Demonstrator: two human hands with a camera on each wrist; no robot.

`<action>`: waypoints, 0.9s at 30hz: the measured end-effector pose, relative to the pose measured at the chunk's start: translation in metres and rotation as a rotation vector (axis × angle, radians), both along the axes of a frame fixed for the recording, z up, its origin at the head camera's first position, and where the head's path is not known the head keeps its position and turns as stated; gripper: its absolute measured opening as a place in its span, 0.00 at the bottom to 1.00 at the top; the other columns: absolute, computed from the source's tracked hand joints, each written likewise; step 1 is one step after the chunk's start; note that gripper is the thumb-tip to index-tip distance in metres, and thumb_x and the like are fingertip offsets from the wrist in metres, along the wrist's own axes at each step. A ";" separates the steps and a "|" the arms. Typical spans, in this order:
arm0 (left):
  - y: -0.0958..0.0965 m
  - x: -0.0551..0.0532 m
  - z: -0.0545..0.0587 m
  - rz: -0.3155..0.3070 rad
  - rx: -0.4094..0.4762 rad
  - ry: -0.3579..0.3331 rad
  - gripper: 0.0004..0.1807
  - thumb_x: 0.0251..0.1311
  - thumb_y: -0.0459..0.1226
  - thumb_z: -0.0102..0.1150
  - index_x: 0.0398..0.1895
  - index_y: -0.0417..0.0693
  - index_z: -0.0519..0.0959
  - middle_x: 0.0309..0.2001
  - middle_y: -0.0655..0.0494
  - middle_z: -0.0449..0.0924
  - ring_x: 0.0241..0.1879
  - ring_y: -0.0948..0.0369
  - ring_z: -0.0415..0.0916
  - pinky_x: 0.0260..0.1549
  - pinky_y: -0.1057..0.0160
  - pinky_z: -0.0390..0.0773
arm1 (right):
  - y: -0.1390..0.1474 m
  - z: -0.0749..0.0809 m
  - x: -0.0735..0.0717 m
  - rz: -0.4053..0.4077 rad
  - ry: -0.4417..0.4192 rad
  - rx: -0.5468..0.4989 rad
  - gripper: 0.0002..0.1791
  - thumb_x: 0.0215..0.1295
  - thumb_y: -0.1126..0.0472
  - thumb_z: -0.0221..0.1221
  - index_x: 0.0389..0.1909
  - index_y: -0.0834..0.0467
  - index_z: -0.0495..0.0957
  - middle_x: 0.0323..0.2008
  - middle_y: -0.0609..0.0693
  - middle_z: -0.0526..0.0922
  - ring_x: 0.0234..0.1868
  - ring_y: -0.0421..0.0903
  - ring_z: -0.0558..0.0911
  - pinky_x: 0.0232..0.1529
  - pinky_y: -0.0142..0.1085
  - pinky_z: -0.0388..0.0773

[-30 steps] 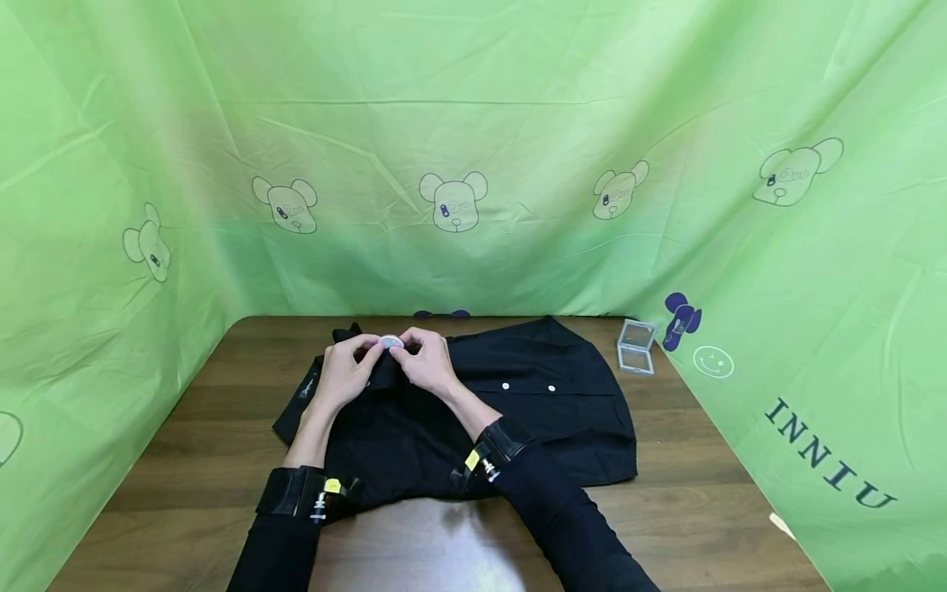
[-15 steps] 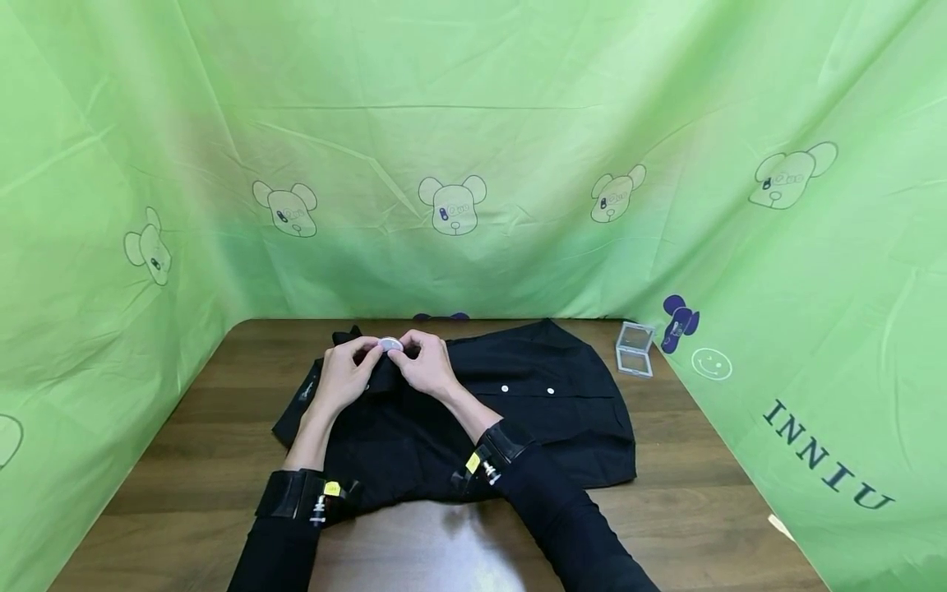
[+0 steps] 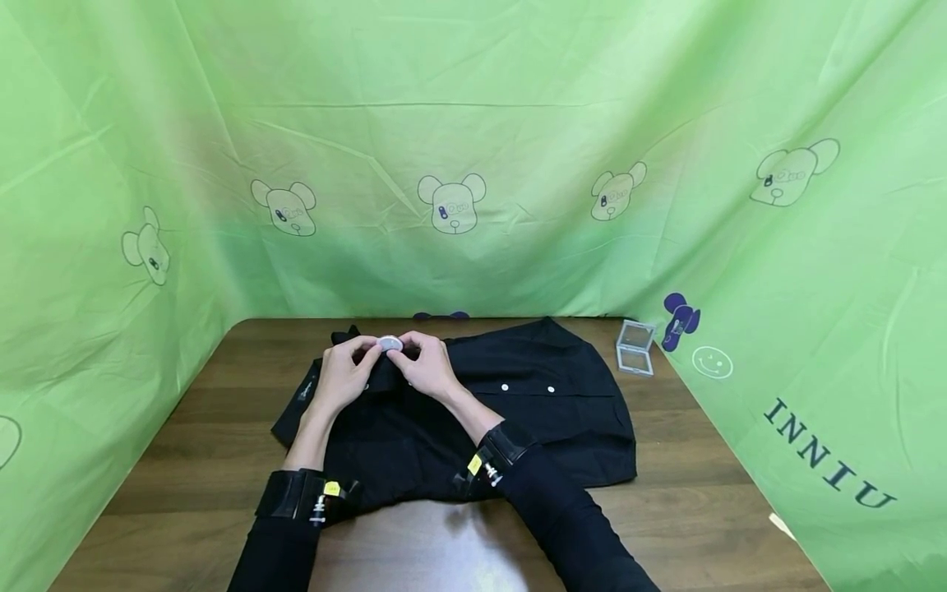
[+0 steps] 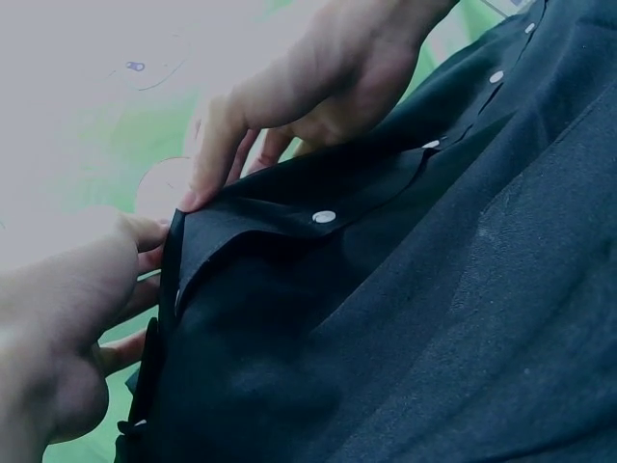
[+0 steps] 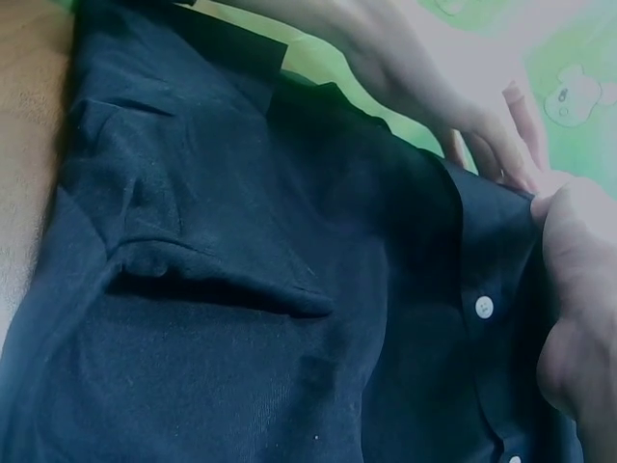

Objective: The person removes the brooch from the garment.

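A black button-up shirt (image 3: pixel 533 427) with white buttons lies spread on the table. At its far left part, a small round white disc (image 3: pixel 390 343), like a pin badge, is held at the raised edge of the cloth. My left hand (image 3: pixel 343 374) pinches its left side between thumb and fingers. From the right, my right hand (image 3: pixel 427 366) pinches the other side. In the left wrist view the disc (image 4: pixel 162 186) shows pale behind the raised shirt edge, partly hidden by the fingers. The right wrist view shows both thumbs meeting at the cloth edge near a white button (image 5: pixel 485 308).
An open clear hinged case (image 3: pixel 635 348) lies at the back right of the wooden table (image 3: pixel 170 485). A green curtain (image 3: pixel 473 107) printed with bear heads surrounds the back and sides. Both wrists carry black straps with small camera mounts.
Both hands stay in place at the shirt edge. The disc has tilted slightly, with a little more of its face showing. Shirt and case lie as before.
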State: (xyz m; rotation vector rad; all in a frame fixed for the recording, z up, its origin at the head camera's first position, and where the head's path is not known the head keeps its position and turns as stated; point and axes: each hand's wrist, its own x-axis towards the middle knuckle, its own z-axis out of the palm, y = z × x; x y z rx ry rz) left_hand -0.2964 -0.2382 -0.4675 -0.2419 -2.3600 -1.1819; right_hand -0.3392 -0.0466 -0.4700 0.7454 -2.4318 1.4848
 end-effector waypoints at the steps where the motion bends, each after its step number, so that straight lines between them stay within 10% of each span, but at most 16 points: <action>1: 0.000 0.000 0.000 -0.001 0.002 0.003 0.11 0.81 0.38 0.67 0.54 0.41 0.92 0.45 0.44 0.96 0.42 0.56 0.90 0.42 0.71 0.78 | 0.000 0.000 0.000 0.002 0.000 -0.002 0.09 0.76 0.58 0.73 0.50 0.57 0.92 0.47 0.53 0.97 0.52 0.49 0.93 0.56 0.38 0.87; 27: 0.001 0.002 0.001 -0.004 0.001 -0.024 0.11 0.81 0.37 0.67 0.55 0.41 0.92 0.45 0.44 0.96 0.43 0.51 0.91 0.43 0.66 0.79 | 0.008 0.000 0.000 0.012 -0.016 -0.070 0.13 0.81 0.55 0.66 0.54 0.56 0.92 0.49 0.52 0.97 0.49 0.44 0.91 0.53 0.31 0.83</action>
